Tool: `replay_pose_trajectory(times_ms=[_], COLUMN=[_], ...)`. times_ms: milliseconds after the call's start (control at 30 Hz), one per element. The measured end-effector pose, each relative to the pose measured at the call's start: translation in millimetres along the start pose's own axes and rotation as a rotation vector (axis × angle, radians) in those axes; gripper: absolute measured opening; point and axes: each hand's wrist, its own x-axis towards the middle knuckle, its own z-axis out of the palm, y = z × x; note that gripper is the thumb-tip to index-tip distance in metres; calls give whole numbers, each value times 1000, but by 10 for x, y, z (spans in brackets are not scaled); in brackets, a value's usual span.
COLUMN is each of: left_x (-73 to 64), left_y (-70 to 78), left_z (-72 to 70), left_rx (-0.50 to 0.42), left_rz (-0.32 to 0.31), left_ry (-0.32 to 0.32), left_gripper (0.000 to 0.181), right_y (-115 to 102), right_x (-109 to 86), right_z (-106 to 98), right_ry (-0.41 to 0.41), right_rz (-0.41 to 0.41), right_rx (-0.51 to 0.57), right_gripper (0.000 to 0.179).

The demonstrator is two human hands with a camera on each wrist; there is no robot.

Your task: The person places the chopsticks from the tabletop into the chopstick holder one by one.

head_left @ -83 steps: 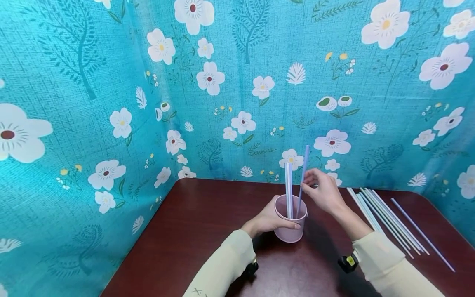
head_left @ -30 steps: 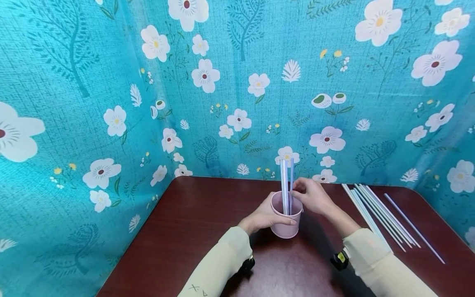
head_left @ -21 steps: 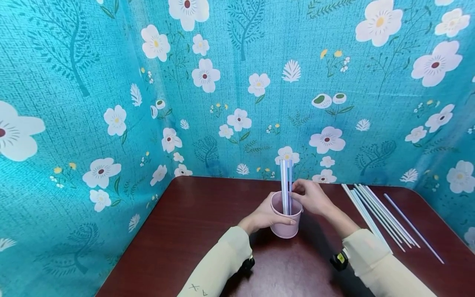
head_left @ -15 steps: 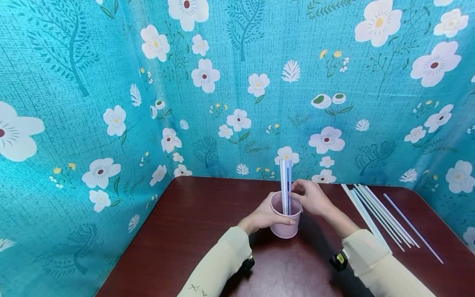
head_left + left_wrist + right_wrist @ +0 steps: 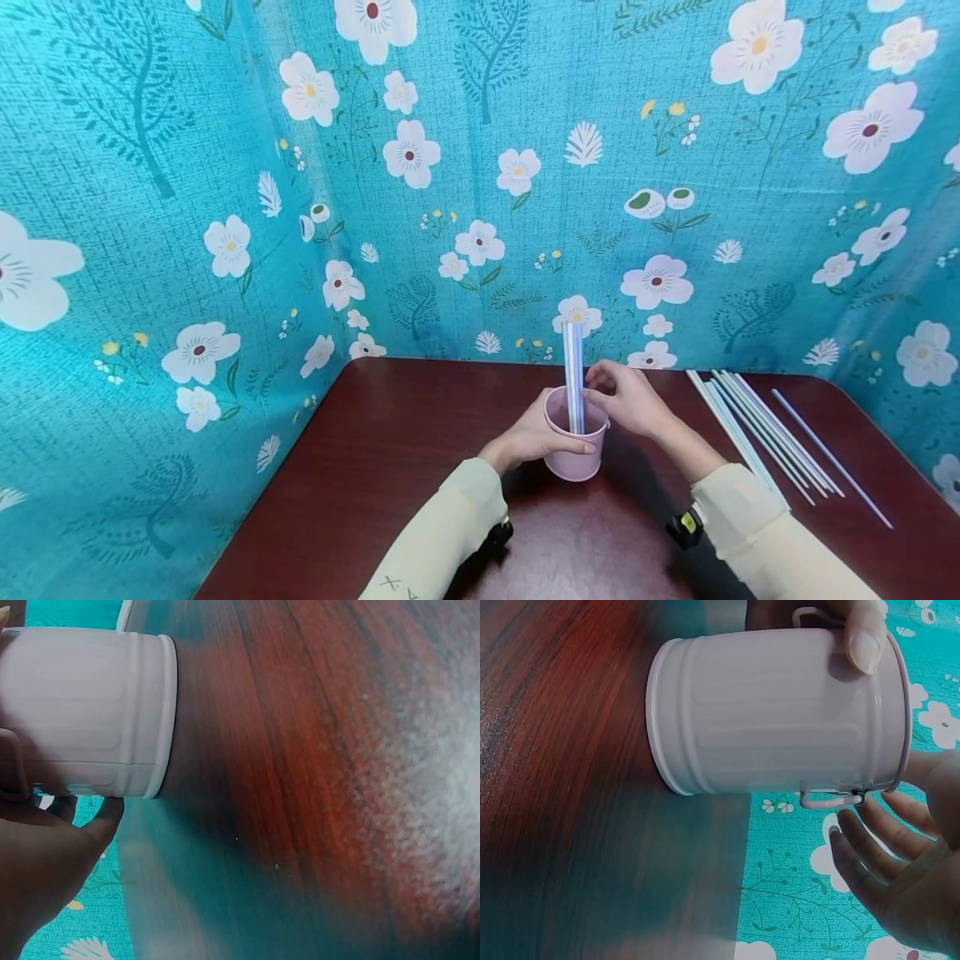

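A small pink bucket point(image 5: 573, 465) stands upright on the table, with several white and purple straws point(image 5: 572, 362) rising close together from it. My left hand point(image 5: 528, 435) holds the bucket from the left, thumb across its front near the rim. At the right of the rim is my right hand point(image 5: 633, 404), its thumb tip beside the straws and fingers loosely bent. In the right wrist view the fingers of the right hand point(image 5: 911, 862) are spread near the bucket's handle loop point(image 5: 829, 801); thumb and index finger are partly hidden behind the rim.
Several pale green, blue and white straws point(image 5: 757, 429) lie side by side on the right of the dark wooden table point(image 5: 420, 417). A single purple straw point(image 5: 832, 458) lies farther right. A blue flowered curtain point(image 5: 480, 208) hangs behind and on the left.
The purple straw, tilted in my right fingers earlier, has gone down into the bucket and now stands against the others. The right hand has come down to the rim; the left keeps its hold.
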Motion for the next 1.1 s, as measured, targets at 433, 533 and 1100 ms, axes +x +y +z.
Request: replay_pose_trajectory(times_ms=[433,533,1100], left_x=[1,-3,-31], left_y=[9,18,18], left_z=[-2,1,10], left_rx=[1,1,3], left_rz=[17,2,-1], left_ry=[9,20,13], left_gripper=[82,83,84], right_y=[81,167,946], right_x=[19,11,-216], right_z=[-345,-457,-783], right_ry=[37,58,-41], right_rz=[31,57,256], right_rx=[-148,-233,-510], right_gripper=[20,22,26])
